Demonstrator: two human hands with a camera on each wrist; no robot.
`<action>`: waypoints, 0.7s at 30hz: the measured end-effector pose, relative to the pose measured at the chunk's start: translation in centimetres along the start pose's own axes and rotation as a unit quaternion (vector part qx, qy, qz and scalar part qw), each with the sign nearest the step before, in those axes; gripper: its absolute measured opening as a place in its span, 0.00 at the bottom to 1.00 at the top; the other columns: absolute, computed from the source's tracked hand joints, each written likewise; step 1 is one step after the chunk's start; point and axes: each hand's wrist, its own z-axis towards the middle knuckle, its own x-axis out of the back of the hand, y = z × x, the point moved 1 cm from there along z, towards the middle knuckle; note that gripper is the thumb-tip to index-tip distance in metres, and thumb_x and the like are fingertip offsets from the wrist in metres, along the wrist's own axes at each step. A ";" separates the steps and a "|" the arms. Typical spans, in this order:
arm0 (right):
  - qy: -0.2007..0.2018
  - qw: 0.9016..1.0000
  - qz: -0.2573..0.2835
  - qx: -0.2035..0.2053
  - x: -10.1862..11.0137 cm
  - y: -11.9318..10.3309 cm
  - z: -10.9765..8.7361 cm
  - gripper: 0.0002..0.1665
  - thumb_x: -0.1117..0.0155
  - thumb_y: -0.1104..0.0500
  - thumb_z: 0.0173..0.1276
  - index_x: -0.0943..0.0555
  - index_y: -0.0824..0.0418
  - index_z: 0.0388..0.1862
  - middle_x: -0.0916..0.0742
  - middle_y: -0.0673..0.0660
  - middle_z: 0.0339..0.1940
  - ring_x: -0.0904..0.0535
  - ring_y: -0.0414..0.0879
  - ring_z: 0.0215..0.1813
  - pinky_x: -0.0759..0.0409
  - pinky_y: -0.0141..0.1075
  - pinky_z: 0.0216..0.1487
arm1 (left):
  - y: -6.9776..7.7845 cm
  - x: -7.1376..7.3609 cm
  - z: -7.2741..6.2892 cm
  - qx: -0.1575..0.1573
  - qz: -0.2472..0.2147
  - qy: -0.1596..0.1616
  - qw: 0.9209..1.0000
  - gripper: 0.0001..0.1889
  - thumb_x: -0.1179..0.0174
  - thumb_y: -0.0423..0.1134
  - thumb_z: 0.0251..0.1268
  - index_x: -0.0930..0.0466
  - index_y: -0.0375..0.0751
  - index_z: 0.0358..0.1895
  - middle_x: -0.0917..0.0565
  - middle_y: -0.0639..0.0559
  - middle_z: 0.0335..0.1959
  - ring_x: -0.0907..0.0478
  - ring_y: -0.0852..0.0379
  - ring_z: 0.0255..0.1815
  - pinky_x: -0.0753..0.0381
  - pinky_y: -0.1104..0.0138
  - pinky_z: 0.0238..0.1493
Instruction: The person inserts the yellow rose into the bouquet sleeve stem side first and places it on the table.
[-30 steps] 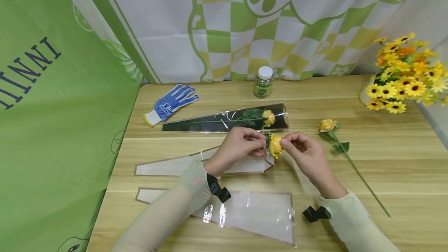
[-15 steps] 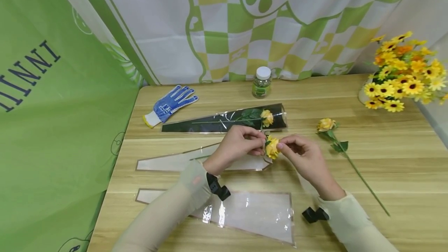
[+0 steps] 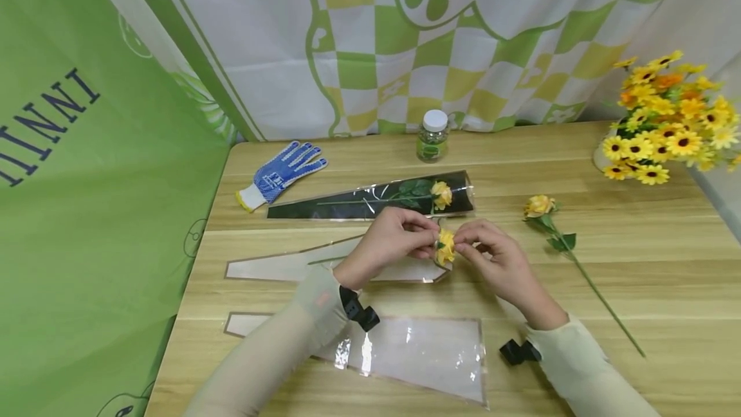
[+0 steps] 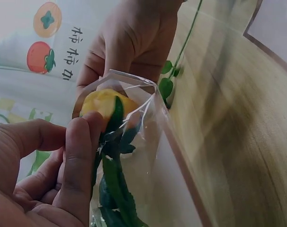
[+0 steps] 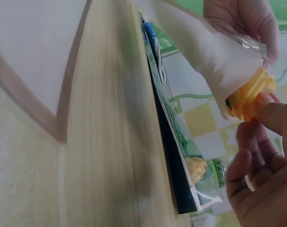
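Between my two hands is a yellow artificial rose (image 3: 444, 248), its leaves and stem inside a clear-fronted, white-backed flower sleeve (image 3: 260, 269). My left hand (image 3: 396, 238) pinches the sleeve's mouth between thumb and fingers. From the other side, my right hand (image 3: 500, 262) holds the bloom by its petals with thumb and fingertips. In the left wrist view, green leaves (image 4: 115, 189) show through the clear film below the bloom. The right wrist view has the rose head (image 5: 250, 97) sticking out of the sleeve's mouth.
Behind lies a black-backed sleeve (image 3: 347, 210) holding another rose. A flat white sleeve (image 3: 428, 346) is nearest me. One loose rose (image 3: 541, 206) lies right. Along the back are a blue glove (image 3: 286, 169), a lidded jar (image 3: 432, 137) and a pot of yellow flowers (image 3: 660, 124).
My right hand has moved left with the bloom, bringing it closer to my left hand. The stem's end shows farther left in the sleeve. My left hand stays nearly in place.
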 end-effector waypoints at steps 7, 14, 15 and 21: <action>-0.027 0.998 0.007 0.048 0.0 -0.2 0.6 0.19 0.35 0.81 0.62 0.15 0.58 0.40 0.15 0.54 0.44 0.22 0.44 0.42 0.20 0.26 0.37 | 0.0 0.3 0.2 0.006 0.026 0.014 1.000 0.04 0.34 0.28 0.67 0.13 0.32 0.41 0.13 0.45 0.32 0.14 0.53 0.27 0.09 0.62 0.33; -0.059 0.998 0.006 0.026 0.1 -0.2 0.5 0.17 0.35 0.77 0.67 0.15 0.55 0.41 0.16 0.48 0.45 0.21 0.42 0.42 0.18 0.30 0.37 | 0.2 -0.2 0.2 0.019 0.027 0.005 0.999 0.05 0.35 0.26 0.65 0.12 0.31 0.41 0.13 0.45 0.32 0.15 0.54 0.25 0.09 0.60 0.34; -0.060 0.998 0.003 0.021 0.1 -0.3 0.5 0.16 0.35 0.76 0.67 0.15 0.55 0.41 0.16 0.48 0.45 0.21 0.42 0.42 0.18 0.31 0.36 | 0.2 -0.3 0.2 0.019 0.026 0.004 0.999 0.05 0.35 0.26 0.65 0.12 0.31 0.41 0.13 0.45 0.32 0.14 0.54 0.25 0.09 0.60 0.34; -0.047 0.996 0.003 -0.078 -0.1 -0.6 0.5 0.06 0.33 0.66 0.72 0.14 0.57 0.44 0.14 0.51 0.42 0.22 0.44 0.35 0.20 0.31 0.32 | 0.3 -0.6 0.1 -0.002 0.044 -0.011 0.999 0.05 0.36 0.25 0.66 0.12 0.31 0.41 0.12 0.46 0.31 0.14 0.53 0.26 0.09 0.61 0.34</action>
